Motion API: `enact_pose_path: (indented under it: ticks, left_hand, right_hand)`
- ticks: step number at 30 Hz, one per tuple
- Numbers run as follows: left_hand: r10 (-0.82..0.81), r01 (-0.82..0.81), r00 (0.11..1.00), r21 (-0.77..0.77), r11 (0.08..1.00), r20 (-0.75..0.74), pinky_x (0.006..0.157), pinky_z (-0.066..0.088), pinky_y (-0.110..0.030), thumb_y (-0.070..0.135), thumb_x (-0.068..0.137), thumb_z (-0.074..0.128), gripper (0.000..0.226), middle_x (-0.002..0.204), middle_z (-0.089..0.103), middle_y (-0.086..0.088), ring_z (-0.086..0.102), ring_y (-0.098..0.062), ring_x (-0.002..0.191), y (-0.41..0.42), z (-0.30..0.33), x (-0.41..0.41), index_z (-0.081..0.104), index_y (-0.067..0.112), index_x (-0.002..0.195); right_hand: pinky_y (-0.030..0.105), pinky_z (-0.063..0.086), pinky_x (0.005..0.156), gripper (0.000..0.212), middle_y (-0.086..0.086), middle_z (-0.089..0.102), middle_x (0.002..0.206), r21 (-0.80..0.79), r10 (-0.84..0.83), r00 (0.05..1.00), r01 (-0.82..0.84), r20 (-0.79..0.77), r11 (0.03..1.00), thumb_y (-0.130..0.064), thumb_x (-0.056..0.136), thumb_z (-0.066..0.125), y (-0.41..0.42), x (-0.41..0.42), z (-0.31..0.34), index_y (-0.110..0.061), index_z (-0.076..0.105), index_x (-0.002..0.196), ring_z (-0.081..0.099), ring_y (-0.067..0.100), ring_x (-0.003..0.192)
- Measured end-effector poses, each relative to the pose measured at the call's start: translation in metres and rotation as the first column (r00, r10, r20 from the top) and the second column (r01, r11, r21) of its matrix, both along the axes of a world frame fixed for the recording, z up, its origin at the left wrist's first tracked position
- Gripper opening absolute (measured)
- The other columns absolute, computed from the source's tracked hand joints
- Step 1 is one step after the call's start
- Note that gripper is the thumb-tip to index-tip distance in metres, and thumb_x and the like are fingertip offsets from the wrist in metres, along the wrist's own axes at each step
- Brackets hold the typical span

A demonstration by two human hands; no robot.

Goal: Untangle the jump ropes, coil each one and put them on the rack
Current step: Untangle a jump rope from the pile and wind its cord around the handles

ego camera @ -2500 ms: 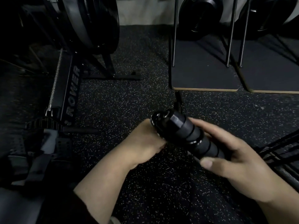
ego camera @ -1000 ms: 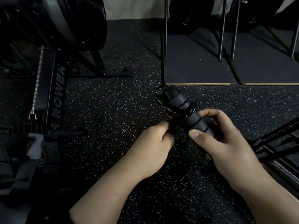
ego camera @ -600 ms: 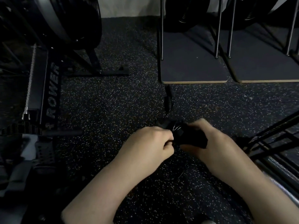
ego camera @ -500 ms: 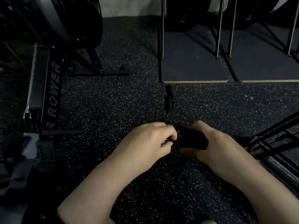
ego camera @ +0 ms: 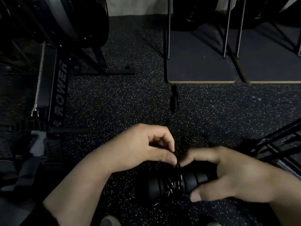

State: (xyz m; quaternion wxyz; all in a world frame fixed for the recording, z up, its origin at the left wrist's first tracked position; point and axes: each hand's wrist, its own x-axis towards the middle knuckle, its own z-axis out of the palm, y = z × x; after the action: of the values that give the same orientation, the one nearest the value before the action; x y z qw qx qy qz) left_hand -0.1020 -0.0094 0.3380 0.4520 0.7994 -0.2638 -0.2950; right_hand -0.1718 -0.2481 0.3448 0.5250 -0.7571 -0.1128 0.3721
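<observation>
My right hand (ego camera: 231, 175) grips the black ribbed jump rope handles (ego camera: 192, 181), held together low in the middle with thin cord wound round them. My left hand (ego camera: 143, 149) pinches the thin black cord (ego camera: 176, 162) between thumb and forefinger just above the handles. Another black handle (ego camera: 174, 101) lies on the speckled floor farther ahead, its cord trailing back toward my hands. A black metal rack (ego camera: 276, 144) shows at the right edge.
A rowing machine (ego camera: 53, 88) runs along the left. Two dark boards (ego camera: 200, 66) with upright metal rods stand at the back right. The tip of a shoe (ego camera: 109, 221) shows at the bottom edge.
The handles have swung from pointing up and away to lying low and sideways in my right hand. My left hand went from closing on the handles' end to pinching the cord above them.
</observation>
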Motion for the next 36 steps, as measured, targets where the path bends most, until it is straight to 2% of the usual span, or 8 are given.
enact_pose_path:
  ticks: [5, 9, 11, 16, 22, 27, 29, 36]
  left_hand:
    - [0.166, -0.194, 0.977, -0.221, 0.956, -0.136, 0.076, 0.055, -0.020, 0.009, 0.097, 0.065, 0.021, 0.085, 0.076, 0.009, 0.069, -0.004, 0.080, -0.014, -0.014, -0.005, 0.078, 0.024, 0.088]
    - [0.332, -0.333, 0.942, 0.010, 0.943, 0.051, 0.084, 0.055, -0.044, -0.006, 0.096, 0.057, 0.035, 0.082, 0.072, -0.007, 0.063, -0.020, 0.078, -0.023, -0.029, -0.009, 0.072, 0.019, 0.077]
    - [0.375, -0.375, 0.927, 0.011, 0.927, -0.024, 0.066, 0.050, -0.041, 0.003, 0.096, 0.060, 0.043, 0.060, 0.060, 0.009, 0.052, -0.012, 0.057, -0.027, -0.029, -0.009, 0.064, 0.027, 0.060]
    - [0.369, -0.367, 0.923, 0.038, 0.930, -0.107, 0.054, 0.031, -0.037, 0.035, 0.106, 0.051, 0.029, 0.054, 0.046, 0.012, 0.038, -0.017, 0.055, -0.032, -0.026, -0.008, 0.072, 0.026, 0.088]
    - [0.253, -0.304, 0.941, 0.235, 0.923, 0.226, 0.043, 0.026, -0.026, 0.030, 0.096, 0.063, 0.023, 0.054, 0.050, 0.002, 0.032, -0.008, 0.043, -0.029, -0.022, -0.005, 0.070, 0.015, 0.081]
    - [0.113, -0.246, 0.889, 0.255, 0.935, 0.443, 0.061, 0.050, -0.024, 0.026, 0.093, 0.069, 0.007, 0.076, 0.061, 0.017, 0.060, -0.004, 0.066, -0.016, -0.011, 0.000, 0.075, 0.027, 0.092]
    - [0.063, -0.187, 0.884, 0.229, 0.955, 0.463, 0.063, 0.043, -0.013, 0.025, 0.094, 0.070, 0.008, 0.079, 0.057, 0.021, 0.057, 0.000, 0.073, -0.012, -0.006, 0.004, 0.077, 0.027, 0.098]
    - [0.104, -0.153, 0.938, 0.127, 0.980, 0.332, 0.070, 0.042, -0.011, 0.035, 0.082, 0.080, 0.013, 0.091, 0.060, 0.024, 0.054, 0.005, 0.075, -0.002, 0.005, 0.010, 0.067, 0.036, 0.085]
  right_hand:
    - [0.044, 0.057, 0.093, 0.052, 0.015, 0.070, 0.120, 0.305, -0.309, 0.942, 0.258, 0.133, 0.917, -0.033, 0.076, 0.091, 0.005, 0.003, -0.020, -0.026, 0.065, 0.120, 0.069, 0.033, 0.113]
    - [0.025, 0.057, 0.079, 0.066, -0.003, 0.074, 0.102, 0.345, -0.502, 0.848, 0.427, 0.168, 0.836, -0.034, 0.063, 0.091, 0.002, 0.005, -0.022, -0.042, 0.061, 0.122, 0.072, 0.017, 0.094]
    - [0.019, 0.054, 0.072, 0.068, 0.000, 0.076, 0.094, 0.396, -0.536, 0.836, 0.454, 0.121, 0.798, -0.038, 0.061, 0.089, 0.004, 0.004, -0.016, -0.045, 0.062, 0.124, 0.071, 0.010, 0.082]
    - [0.018, 0.049, 0.065, 0.051, -0.008, 0.077, 0.089, 0.369, -0.737, 0.654, 0.651, 0.171, 0.663, -0.047, 0.062, 0.084, 0.008, 0.009, -0.011, -0.059, 0.070, 0.110, 0.063, 0.005, 0.071]
    - [-0.003, 0.043, 0.071, 0.053, -0.045, 0.067, 0.098, -0.004, -0.622, 0.698, 0.666, 0.354, 0.746, -0.040, 0.080, 0.078, 0.002, 0.009, -0.018, -0.058, 0.056, 0.124, 0.062, -0.022, 0.092]
    - [0.037, 0.059, 0.086, 0.059, -0.028, 0.068, 0.115, -0.291, -0.475, 0.799, 0.584, 0.368, 0.757, -0.037, 0.085, 0.081, -0.009, 0.008, -0.030, -0.073, 0.052, 0.122, 0.071, 0.005, 0.093]
    - [0.042, 0.058, 0.087, 0.064, -0.027, 0.067, 0.117, -0.331, -0.412, 0.844, 0.520, 0.344, 0.787, -0.032, 0.084, 0.081, -0.013, 0.008, -0.035, -0.067, 0.053, 0.130, 0.071, 0.009, 0.095]
    - [0.009, 0.048, 0.094, 0.051, -0.036, 0.066, 0.119, -0.141, -0.264, 0.948, 0.290, 0.180, 0.946, -0.040, 0.068, 0.086, -0.015, 0.008, -0.024, -0.068, 0.067, 0.106, 0.064, -0.011, 0.110]
